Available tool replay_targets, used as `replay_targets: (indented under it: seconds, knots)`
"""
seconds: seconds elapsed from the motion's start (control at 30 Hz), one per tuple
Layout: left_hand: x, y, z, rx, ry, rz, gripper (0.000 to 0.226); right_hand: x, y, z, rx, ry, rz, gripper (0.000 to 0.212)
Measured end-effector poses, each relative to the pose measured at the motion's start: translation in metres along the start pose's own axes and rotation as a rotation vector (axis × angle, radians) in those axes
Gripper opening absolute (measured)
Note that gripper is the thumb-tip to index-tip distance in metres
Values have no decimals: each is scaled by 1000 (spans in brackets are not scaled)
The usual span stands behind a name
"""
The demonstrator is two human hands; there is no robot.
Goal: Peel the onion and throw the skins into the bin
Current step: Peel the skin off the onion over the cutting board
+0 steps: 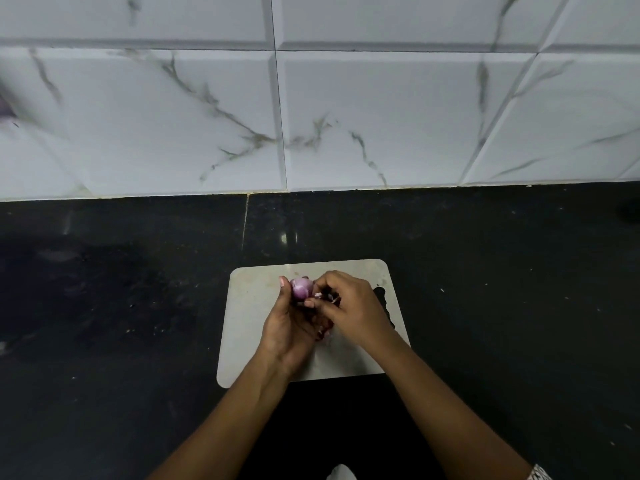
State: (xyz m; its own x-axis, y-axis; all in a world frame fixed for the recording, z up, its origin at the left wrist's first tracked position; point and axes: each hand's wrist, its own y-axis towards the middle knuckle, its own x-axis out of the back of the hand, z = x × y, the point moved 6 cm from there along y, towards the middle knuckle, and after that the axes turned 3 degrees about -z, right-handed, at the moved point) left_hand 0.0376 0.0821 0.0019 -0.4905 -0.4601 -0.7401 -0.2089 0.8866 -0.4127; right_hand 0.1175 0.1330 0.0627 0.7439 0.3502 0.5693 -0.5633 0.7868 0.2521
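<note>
No text, label or number is readable.

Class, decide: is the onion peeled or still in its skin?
Partly peeled: glossy pale purple flesh shows on the onion, while the right hand pinches loose skin.

The person's left hand (pixel 289 327) and right hand (pixel 349 306) are uncovered. The fingers (pixel 284 289) are slim, and the left thumb's nail (pixel 282 281) is short and pale. Both forearms are bare from the wrist back. The left forearm (pixel 225 410) shows skin all the way to the bottom edge. The right forearm (pixel 450 403) meets a sleeve (pixel 540 474) in the bottom right corner. Only the hem is in sight: white cloth with a small dark print, too little to make out the motif. A rounded bit of white cloth (pixel 341 472) shows at the bottom edge between the arms; whether it belongs to the clothing cannot be told.
</note>
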Motion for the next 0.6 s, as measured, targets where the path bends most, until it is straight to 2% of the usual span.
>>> replay_targets:
  seconds: [0.1, 0.3, 0.4, 0.6]
  knots:
    - [4, 1, 0, 27, 20, -82, 65, 4, -5, -4, -74, 161, -20, 15]
    - [15, 6, 6, 139, 0, -268, 60, 0, -10, -16, -181, 249, -6, 13]
    - [14, 4, 5, 181, -7, -274, 62, 1, -11, -21, -217, 245, -27, 13]
    - [2, -4, 8, 222, -77, -171, 70, -8, -8, -12, -280, 102, -38, 24]
